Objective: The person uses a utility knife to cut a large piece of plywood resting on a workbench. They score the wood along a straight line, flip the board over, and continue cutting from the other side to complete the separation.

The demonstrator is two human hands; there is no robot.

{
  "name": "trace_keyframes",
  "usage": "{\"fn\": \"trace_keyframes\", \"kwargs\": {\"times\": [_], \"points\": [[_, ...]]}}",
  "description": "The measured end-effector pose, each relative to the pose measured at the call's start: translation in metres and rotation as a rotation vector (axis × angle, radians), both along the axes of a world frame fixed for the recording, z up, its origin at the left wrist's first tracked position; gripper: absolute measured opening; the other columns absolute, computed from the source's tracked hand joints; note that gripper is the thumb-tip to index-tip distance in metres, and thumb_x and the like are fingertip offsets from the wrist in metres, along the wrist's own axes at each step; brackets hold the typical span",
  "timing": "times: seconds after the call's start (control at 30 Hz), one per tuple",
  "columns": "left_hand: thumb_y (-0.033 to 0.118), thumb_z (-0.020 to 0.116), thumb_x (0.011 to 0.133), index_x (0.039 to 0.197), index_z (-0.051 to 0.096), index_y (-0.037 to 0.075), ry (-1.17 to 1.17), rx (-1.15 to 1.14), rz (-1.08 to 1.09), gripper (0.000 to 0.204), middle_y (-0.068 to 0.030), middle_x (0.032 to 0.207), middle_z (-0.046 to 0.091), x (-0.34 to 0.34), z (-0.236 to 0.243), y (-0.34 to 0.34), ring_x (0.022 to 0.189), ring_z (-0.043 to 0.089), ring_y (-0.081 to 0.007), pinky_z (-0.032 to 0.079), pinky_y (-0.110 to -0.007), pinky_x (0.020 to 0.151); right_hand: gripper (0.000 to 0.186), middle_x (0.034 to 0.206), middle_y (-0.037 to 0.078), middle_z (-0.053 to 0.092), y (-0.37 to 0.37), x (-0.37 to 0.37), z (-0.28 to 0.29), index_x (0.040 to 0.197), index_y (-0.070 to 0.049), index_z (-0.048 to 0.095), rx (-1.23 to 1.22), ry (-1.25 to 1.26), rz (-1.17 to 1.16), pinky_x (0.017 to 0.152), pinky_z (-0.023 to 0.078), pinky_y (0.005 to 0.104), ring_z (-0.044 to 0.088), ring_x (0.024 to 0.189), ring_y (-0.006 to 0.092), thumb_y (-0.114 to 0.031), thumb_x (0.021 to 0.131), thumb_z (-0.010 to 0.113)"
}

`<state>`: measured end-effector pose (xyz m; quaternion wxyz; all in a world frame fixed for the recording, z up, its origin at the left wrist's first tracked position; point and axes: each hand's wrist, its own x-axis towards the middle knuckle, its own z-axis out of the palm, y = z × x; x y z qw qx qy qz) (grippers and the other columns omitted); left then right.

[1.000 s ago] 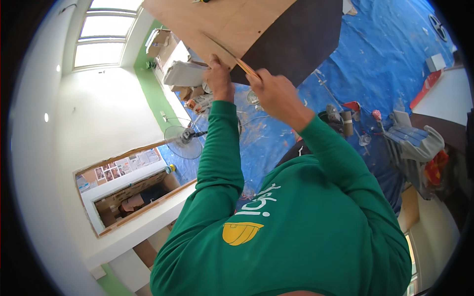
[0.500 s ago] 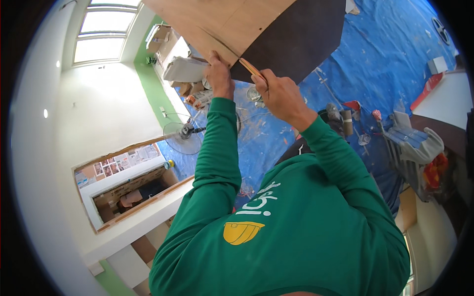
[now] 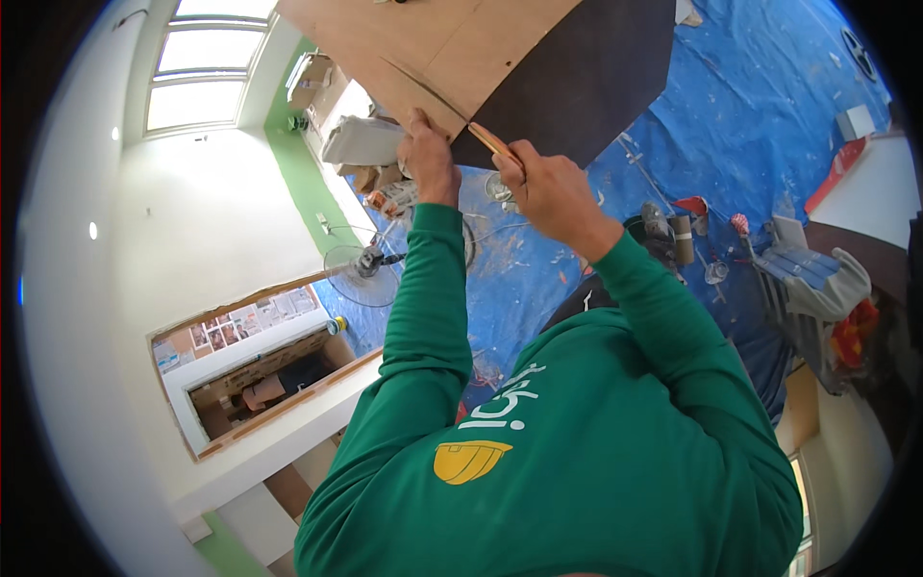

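Note:
My right hand [image 3: 558,197] is closed around the orange-brown wooden handle [image 3: 495,144] of a handsaw. Its thin dark blade [image 3: 423,82] appears nearly edge-on, running away to the upper left over a plywood board [image 3: 461,43]. Pale wood covers the board's left part, and a dark brown area [image 3: 577,87] lies to the right beyond a curved border. My left hand [image 3: 430,163] grips the board's near left edge, thumb up beside the blade, most fingers hidden. The saw's handle end is at the board's near edge.
Blue sheeting [image 3: 740,106] covers the floor. Below my left arm's side stands a fan [image 3: 361,276]. White wrapped material [image 3: 361,142] and boxes lie left of the board. At right are a folded grey-blue item [image 3: 803,269], a brown cylinder [image 3: 682,238] and a white panel [image 3: 880,183].
The saw and my right hand have shifted slightly toward me. My left hand stays on the board's edge. The whole view has moved a little.

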<state>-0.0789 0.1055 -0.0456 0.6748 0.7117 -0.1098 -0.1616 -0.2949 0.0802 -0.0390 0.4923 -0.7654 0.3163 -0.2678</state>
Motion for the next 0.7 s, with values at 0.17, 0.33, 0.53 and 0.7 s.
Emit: {"fn": "trace_keyframes", "kwargs": {"times": [0.17, 0.33, 0.53, 0.7], "points": [[0.039, 0.061, 0.110, 0.117, 0.069, -0.014, -0.021, 0.154, 0.024, 0.055, -0.0158, 0.110, 0.074, -0.002, 0.007, -0.010, 0.096, 0.069, -0.0208, 0.054, -0.036, 0.084, 0.037, 0.070, 0.024, 0.069, -0.009, 0.012, 0.002, 0.105, -0.004, 0.063, -0.007, -0.005, -0.032, 0.063, 0.054, 0.0592, 0.069, 0.069, 0.0496, -0.039, 0.112, 0.054], [0.039, 0.062, 0.110, 0.117, 0.070, -0.014, 0.005, 0.032, 0.034, 0.054, -0.0154, 0.109, 0.074, 0.002, -0.009, -0.001, 0.095, 0.068, -0.0213, 0.054, -0.035, 0.083, 0.030, 0.073, 0.022, 0.070, 0.037, -0.082, 0.007, 0.113, -0.003, 0.066, -0.137, 0.070, 0.071, 0.060, 0.054, 0.0552, 0.069, 0.068, 0.0451, -0.032, 0.109, 0.059], [0.037, 0.059, 0.112, 0.119, 0.068, -0.013, -0.028, 0.006, 0.047, 0.052, -0.0147, 0.107, 0.074, -0.006, -0.009, -0.008, 0.092, 0.069, -0.0216, 0.054, -0.035, 0.080, 0.032, 0.074, 0.022, 0.070, 0.019, -0.037, -0.014, 0.115, -0.004, 0.067, -0.247, -0.009, -0.022, 0.064, 0.056, 0.0561, 0.070, 0.069, 0.0457, -0.034, 0.110, 0.057], [0.038, 0.059, 0.112, 0.128, 0.064, -0.015, 0.016, 0.102, -0.030, 0.056, -0.0166, 0.113, 0.074, 0.001, 0.008, -0.009, 0.096, 0.070, -0.0229, 0.056, -0.035, 0.083, 0.038, 0.077, 0.025, 0.071, -0.004, -0.007, -0.005, 0.117, -0.005, 0.067, 0.025, 0.063, -0.003, 0.070, 0.053, 0.0612, 0.068, 0.073, 0.0509, -0.041, 0.110, 0.054]]}}
